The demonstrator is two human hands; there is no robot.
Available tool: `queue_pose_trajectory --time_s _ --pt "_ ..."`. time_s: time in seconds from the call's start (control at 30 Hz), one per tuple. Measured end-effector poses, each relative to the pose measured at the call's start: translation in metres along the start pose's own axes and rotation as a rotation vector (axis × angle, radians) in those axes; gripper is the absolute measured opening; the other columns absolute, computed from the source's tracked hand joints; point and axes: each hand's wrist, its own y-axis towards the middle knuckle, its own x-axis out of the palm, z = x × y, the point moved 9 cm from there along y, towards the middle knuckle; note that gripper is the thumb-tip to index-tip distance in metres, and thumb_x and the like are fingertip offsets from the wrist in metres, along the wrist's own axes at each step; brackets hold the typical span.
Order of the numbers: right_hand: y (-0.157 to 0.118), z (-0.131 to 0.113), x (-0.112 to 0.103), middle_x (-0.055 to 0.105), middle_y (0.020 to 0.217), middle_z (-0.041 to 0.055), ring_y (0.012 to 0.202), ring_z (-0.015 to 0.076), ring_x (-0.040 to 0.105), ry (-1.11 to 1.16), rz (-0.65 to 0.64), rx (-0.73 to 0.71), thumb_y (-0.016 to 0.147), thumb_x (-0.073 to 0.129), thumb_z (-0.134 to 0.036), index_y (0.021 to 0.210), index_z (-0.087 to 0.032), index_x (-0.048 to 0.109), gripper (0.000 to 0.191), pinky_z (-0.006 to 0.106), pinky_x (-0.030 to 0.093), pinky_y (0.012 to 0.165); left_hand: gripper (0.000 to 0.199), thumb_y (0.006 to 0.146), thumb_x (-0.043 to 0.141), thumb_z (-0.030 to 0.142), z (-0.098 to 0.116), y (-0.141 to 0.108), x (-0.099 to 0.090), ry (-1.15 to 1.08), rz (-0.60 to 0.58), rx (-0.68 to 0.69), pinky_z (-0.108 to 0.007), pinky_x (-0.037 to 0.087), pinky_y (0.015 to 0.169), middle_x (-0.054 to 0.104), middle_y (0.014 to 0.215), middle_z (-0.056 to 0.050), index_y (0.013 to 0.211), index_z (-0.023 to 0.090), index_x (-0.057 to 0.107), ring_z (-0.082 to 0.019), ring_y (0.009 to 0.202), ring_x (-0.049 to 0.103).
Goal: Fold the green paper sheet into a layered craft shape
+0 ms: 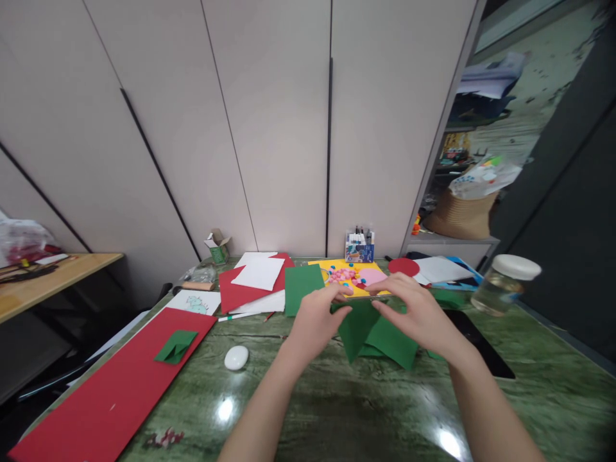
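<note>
A folded sheet of green paper [357, 328] stands raised between my two hands over the table. My left hand [315, 321] has thumb and fingers bent around its upper left side. On the upper right side, my right hand [418, 314] grips the same paper with its thumb in front and fingers behind. Just beneath and to the right lie more green paper pieces [393, 343]. Another green sheet [305, 289] lies flat beyond my left hand. Fingertip contact is partly hidden by the paper's top edge.
A yellow sheet [317, 264] bears pink and blue bits. Leftward are a white mouse-shaped object [236, 358], a long red sheet [120, 385] with a small folded green piece [176, 347], and white paper [260, 273]. A lidded jar [500, 289] and black tablet-like slab [481, 343] stand right.
</note>
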Motion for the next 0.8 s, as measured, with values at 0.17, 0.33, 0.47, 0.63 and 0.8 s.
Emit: queue_pose_trajectory --time_s 0.17,0.33,0.47,0.63,0.8 --pt "0.000 -0.022 0.017 0.061 0.081 0.0028 0.088 0.0209 0.051 -0.044 -0.016 -0.088 0.080 0.055 -0.015 0.079 -0.022 0.060 0.008 0.040 0.038 0.087 0.019 0.072 0.065 0.007 0.010 0.000 0.003 0.152 -0.024 0.044 -0.030 0.044 0.078 0.070 0.084 0.002 0.084 0.020 0.061 -0.017 0.082 0.062" --pt "-0.002 -0.028 0.018 0.057 0.076 0.0018 0.084 0.0196 0.050 -0.012 -0.003 -0.089 0.079 0.054 -0.013 0.075 -0.021 0.056 0.009 0.038 0.038 0.086 0.012 0.072 0.066 0.010 0.020 0.000 0.001 0.164 -0.028 0.122 -0.030 0.043 0.079 0.069 0.076 0.003 0.073 0.021 0.063 -0.016 0.078 0.061" --pt "-0.002 -0.029 0.013 0.056 0.074 0.0015 0.083 0.0196 0.049 0.004 -0.014 -0.103 0.078 0.053 -0.012 0.073 -0.021 0.055 0.010 0.037 0.038 0.083 0.017 0.070 0.068 0.006 0.023 -0.002 -0.007 0.128 0.045 0.180 -0.032 0.041 0.089 0.070 0.069 0.006 0.066 0.022 0.065 -0.014 0.073 0.061" --pt "-0.002 -0.024 -0.002 0.057 0.076 0.0019 0.084 0.0194 0.049 -0.001 0.009 -0.105 0.075 0.054 -0.009 0.073 -0.021 0.054 0.011 0.037 0.038 0.085 0.016 0.070 0.070 0.009 0.022 -0.002 -0.023 0.075 0.137 0.182 -0.035 0.043 0.091 0.072 0.069 0.005 0.065 0.023 0.065 -0.014 0.070 0.064" --pt "-0.005 -0.008 -0.013 0.057 0.076 0.0021 0.084 0.0198 0.050 -0.066 0.005 -0.078 0.074 0.055 -0.010 0.072 -0.021 0.055 0.011 0.036 0.038 0.082 0.014 0.071 0.070 0.014 0.016 -0.004 -0.045 0.030 0.223 0.148 -0.041 0.041 0.095 0.073 0.071 0.004 0.064 0.023 0.063 -0.016 0.073 0.065"
